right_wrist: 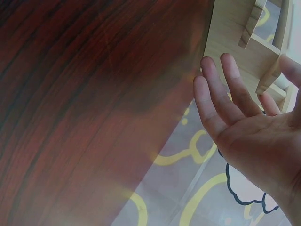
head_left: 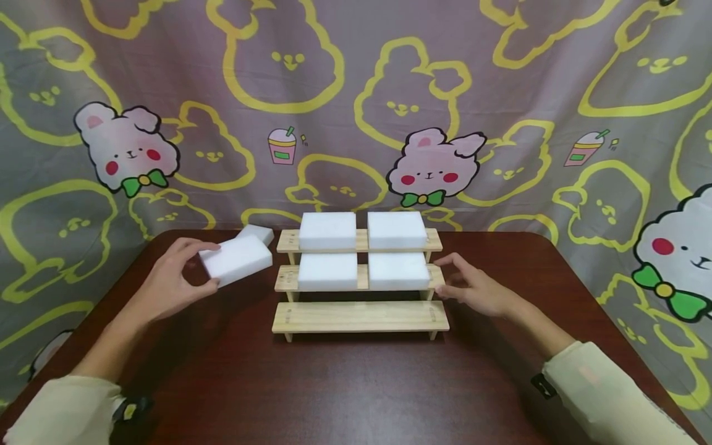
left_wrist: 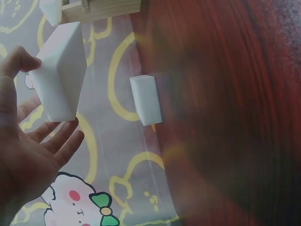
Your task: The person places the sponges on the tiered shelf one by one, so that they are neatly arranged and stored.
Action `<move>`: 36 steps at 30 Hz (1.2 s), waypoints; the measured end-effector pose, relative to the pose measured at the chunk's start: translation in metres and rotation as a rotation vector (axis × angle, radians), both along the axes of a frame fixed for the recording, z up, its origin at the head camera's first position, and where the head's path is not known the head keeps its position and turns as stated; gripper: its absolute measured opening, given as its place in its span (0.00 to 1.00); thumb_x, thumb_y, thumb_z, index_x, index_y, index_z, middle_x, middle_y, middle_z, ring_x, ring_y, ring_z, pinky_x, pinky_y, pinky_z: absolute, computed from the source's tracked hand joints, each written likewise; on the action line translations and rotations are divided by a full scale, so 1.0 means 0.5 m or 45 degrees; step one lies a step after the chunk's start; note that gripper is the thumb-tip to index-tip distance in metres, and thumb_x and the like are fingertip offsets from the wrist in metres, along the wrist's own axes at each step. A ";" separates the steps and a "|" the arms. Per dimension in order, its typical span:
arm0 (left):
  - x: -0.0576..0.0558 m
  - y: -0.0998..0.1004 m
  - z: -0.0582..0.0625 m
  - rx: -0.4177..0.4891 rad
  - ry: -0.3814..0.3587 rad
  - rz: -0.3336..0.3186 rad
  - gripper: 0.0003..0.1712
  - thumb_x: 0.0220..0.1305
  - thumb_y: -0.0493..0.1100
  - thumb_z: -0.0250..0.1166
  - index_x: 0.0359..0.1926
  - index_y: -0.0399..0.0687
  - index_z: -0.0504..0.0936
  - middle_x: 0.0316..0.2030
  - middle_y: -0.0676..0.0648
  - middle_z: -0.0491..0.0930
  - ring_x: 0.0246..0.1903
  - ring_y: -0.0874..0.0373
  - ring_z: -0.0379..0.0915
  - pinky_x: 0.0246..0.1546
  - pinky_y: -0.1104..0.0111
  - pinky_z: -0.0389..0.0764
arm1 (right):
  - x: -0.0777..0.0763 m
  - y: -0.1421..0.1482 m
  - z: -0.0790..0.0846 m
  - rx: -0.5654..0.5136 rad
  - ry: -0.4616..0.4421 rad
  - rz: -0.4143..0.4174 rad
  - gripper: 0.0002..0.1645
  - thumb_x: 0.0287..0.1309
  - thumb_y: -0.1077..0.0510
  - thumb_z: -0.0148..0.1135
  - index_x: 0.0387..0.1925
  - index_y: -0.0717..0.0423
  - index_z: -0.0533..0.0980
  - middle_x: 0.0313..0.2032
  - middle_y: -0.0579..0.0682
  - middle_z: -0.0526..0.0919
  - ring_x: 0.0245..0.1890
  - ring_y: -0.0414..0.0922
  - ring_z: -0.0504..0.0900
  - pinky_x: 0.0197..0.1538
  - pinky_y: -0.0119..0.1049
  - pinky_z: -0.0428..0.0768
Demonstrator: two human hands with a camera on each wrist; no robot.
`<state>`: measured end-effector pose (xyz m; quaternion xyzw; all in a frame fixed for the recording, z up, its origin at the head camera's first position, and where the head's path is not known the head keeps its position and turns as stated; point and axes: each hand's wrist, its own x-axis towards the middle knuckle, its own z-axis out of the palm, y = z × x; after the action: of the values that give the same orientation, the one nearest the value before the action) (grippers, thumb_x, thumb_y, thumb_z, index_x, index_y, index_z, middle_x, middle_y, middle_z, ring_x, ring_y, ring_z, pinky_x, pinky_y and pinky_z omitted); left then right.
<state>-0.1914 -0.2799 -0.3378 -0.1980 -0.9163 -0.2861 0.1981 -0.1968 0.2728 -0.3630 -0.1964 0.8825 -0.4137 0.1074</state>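
Observation:
My left hand point(head_left: 172, 278) pinches a white sponge block point(head_left: 238, 261) between thumb and fingers, raised over the table left of the wooden rack. The left wrist view shows the same block point(left_wrist: 61, 70) tilted, the thumb on one face. Another white sponge block point(head_left: 257, 233) lies on the table behind it. The three-step wooden rack point(head_left: 360, 316) bears two blocks on its top step and two on its middle step; the lowest step is bare. At the rack's right end is my right hand point(head_left: 475, 287), fingers loosely bent and holding nothing; whether the fingertips touch the wood I cannot tell.
The rack stands on a dark red-brown wooden table point(head_left: 356, 389) with rounded back corners. A grey curtain point(head_left: 345, 123) with yellow outlines and cartoon rabbits hangs directly behind and around the table.

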 end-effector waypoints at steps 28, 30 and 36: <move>0.032 0.016 0.055 0.059 0.075 -0.147 0.34 0.45 0.32 0.78 0.57 0.43 0.81 0.50 0.42 0.79 0.39 0.64 0.69 0.34 0.78 0.76 | -0.002 0.002 -0.005 -0.017 0.002 0.003 0.32 0.71 0.56 0.64 0.68 0.58 0.60 0.50 0.62 0.83 0.45 0.53 0.87 0.43 0.48 0.82; 0.036 0.019 0.058 0.049 0.075 -0.156 0.34 0.45 0.32 0.78 0.57 0.43 0.81 0.51 0.44 0.79 0.39 0.64 0.70 0.34 0.78 0.76 | -0.003 0.002 -0.006 -0.020 0.002 0.006 0.32 0.71 0.56 0.64 0.68 0.58 0.60 0.49 0.62 0.83 0.45 0.53 0.87 0.42 0.49 0.82; 0.044 0.036 0.067 0.040 0.078 -0.196 0.35 0.44 0.33 0.79 0.58 0.45 0.81 0.52 0.44 0.79 0.40 0.63 0.70 0.36 0.77 0.77 | -0.003 0.002 -0.006 -0.022 -0.006 0.004 0.32 0.71 0.56 0.63 0.68 0.58 0.60 0.49 0.61 0.84 0.46 0.53 0.87 0.42 0.48 0.81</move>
<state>-0.1692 -0.2619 -0.3045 -0.2733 -0.8873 -0.3088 0.2065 -0.1984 0.2736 -0.3658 -0.1979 0.8783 -0.4216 0.1083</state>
